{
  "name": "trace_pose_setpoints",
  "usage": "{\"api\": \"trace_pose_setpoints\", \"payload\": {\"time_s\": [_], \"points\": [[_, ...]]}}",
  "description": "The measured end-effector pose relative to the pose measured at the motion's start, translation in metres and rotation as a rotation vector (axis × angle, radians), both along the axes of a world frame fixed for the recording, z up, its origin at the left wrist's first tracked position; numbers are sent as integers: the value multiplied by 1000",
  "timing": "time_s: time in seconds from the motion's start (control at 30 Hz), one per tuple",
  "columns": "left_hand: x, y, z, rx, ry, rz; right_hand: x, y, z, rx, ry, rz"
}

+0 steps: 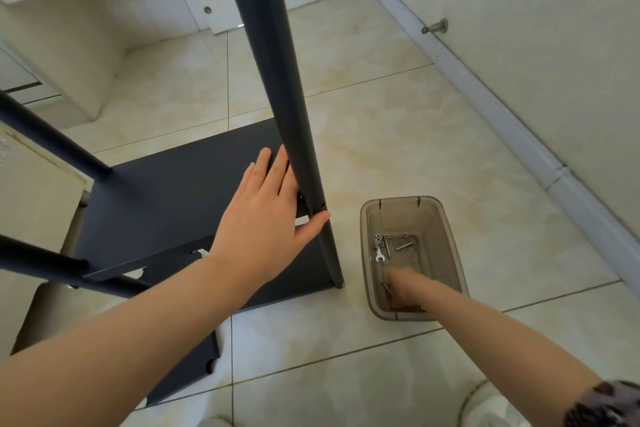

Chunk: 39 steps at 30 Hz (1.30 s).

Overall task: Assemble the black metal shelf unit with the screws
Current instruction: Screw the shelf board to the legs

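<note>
Head view, left hand (266, 215): flat, fingers straight, thumb against the upright post (277, 80); it grips nothing and likely steadies the post at its screw hole.
Shelf panel (173, 191): black, low at the post's foot on the tiled floor (381, 114), part-built.
Right hand (403, 291): down in the clear bin (446, 253), blurred; I cannot tell its grip. Probably fetching a fastener.
Screws (382, 243): loose in the bin beside a small wrench (380, 257), just right of the post, within reach.

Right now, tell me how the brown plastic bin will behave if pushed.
The bin probably slides easily on the glossy tile floor. It looks light: thin plastic, few screws, one small wrench. The screws would likely roll inside.
</note>
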<state>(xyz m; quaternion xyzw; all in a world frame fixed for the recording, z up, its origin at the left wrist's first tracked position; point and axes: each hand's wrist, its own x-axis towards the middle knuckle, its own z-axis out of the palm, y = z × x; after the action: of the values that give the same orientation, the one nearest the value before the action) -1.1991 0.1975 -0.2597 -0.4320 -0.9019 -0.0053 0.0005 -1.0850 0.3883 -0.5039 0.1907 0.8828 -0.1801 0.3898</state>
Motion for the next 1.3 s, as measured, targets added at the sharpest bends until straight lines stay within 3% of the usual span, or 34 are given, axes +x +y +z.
{"api": "trace_pose_setpoints", "payload": {"time_s": [0.43, 0.77, 1.3], "points": [[0, -1, -3, 35, 13, -3, 4, 3, -2, 234, 16, -138], [0, 1, -1, -18, 18, 15, 1, 8, 14, 226, 8, -168], [-2, 9, 6, -129, 11, 9, -19, -13, 204, 233, 260, 23]]}}
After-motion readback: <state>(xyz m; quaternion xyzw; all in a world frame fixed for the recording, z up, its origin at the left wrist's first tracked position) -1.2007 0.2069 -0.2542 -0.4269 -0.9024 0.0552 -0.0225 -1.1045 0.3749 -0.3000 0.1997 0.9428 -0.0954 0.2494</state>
